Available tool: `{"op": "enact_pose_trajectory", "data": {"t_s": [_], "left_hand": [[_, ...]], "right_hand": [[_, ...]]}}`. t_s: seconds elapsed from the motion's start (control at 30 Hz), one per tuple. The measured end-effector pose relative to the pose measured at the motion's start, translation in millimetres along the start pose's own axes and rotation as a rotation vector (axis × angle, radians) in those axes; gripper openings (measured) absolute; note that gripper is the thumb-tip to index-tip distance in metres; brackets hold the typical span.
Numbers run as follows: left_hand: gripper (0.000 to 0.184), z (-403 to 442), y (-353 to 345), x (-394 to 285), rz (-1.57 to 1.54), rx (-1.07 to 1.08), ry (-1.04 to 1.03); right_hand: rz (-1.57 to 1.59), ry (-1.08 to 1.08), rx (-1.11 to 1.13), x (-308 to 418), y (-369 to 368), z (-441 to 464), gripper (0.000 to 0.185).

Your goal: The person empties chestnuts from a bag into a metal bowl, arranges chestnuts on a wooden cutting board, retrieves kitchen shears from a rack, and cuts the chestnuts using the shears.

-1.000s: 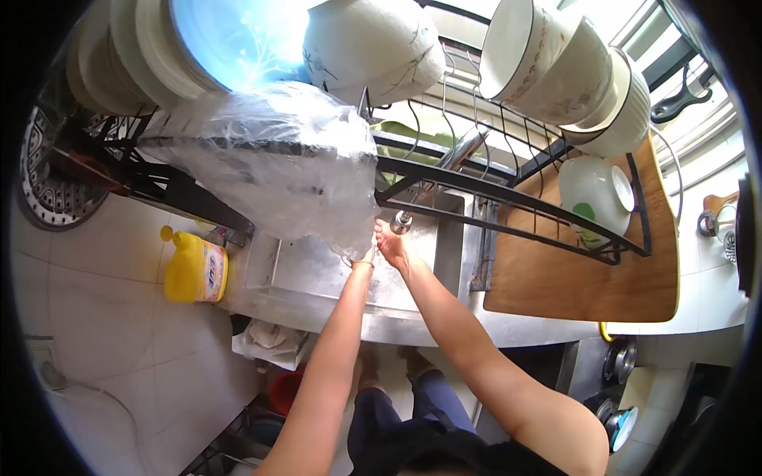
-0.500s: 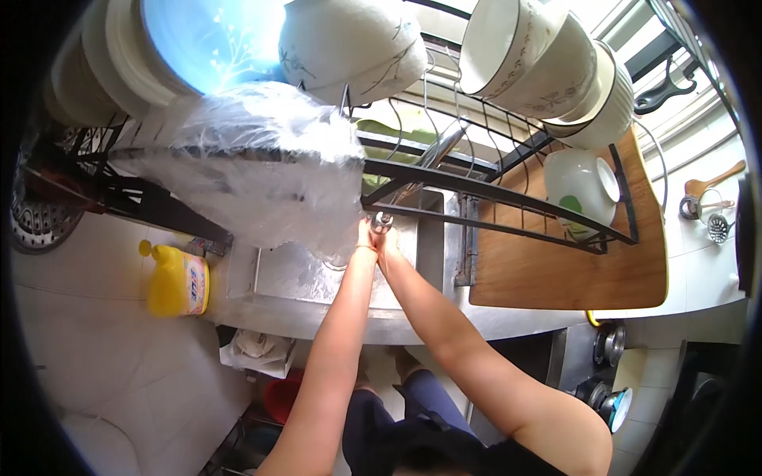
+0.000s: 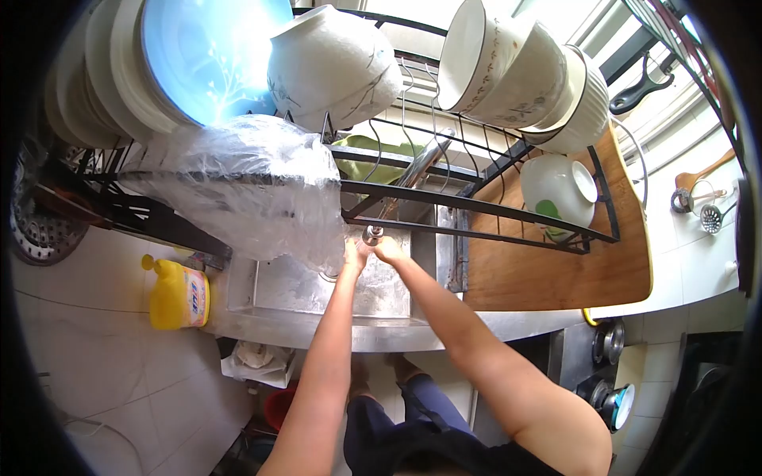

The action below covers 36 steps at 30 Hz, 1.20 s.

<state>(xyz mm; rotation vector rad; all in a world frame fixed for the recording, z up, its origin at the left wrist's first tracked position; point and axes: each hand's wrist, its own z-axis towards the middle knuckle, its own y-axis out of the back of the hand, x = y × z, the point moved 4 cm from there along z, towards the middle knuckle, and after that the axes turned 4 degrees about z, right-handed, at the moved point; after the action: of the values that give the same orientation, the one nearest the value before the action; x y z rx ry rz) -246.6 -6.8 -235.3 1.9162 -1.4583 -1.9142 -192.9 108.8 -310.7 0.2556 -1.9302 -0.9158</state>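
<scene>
Both of my hands are over the metal sink (image 3: 357,297), at the faucet (image 3: 373,234). My left hand (image 3: 354,255) is just left of the spout's end, and my right hand (image 3: 389,250) is just right of it. Their fingers look stretched out and partly hidden behind the spout, and I see nothing held in either one. A little gap shows between the two hands. Clear plastic wrap (image 3: 262,206) hangs from the dish rack close above my left hand.
The black dish rack (image 3: 476,202) spans the sink, holding plates, a blue plate (image 3: 214,55) and several bowls (image 3: 337,71). A wooden cutting board (image 3: 548,278) lies to the right. At the left stands a yellow detergent bottle (image 3: 178,293).
My hands, close together under the spout before, are now slightly apart on either side of it. The whole view has shifted a little with my head.
</scene>
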Motion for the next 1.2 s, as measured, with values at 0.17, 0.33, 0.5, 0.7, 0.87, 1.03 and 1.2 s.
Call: {"op": "enact_pose_trajectory", "data": {"t_s": [0.17,0.33,0.5,0.7,0.87,1.03,1.2], "left_hand": [[0.040,-19.3,28.4,56.1,0.361,0.004,0.122],[0.033,-38.9,58.1,53.8,0.498,0.179,0.161],[0.036,-89.2,83.7,28.2,1.234,0.497,-0.101],[0.041,-110.3,98.8,-14.3,1.183,0.407,-0.204],[0.022,-116.5,81.7,41.1,1.017,0.178,-0.307],[0.033,-185.6,83.8,22.5,0.919,-0.134,-0.182],[0.024,-253.6,7.3,-39.1,0.438,0.195,-0.578]], "right_hand": [[0.216,0.091,-0.168,78.2,126.0,-9.4,0.035],[0.071,0.043,-0.641,12.5,124.5,62.2,0.036],[-0.926,0.066,-0.120,77.3,82.0,-85.0,0.057],[-0.300,0.291,0.240,78.4,74.0,-225.1,0.061],[0.634,0.021,0.195,-61.0,118.7,-319.0,0.043],[1.207,-0.555,-0.655,-222.0,248.9,-402.6,0.040],[1.243,-0.724,-0.970,-361.7,327.0,-399.0,0.045]]}}
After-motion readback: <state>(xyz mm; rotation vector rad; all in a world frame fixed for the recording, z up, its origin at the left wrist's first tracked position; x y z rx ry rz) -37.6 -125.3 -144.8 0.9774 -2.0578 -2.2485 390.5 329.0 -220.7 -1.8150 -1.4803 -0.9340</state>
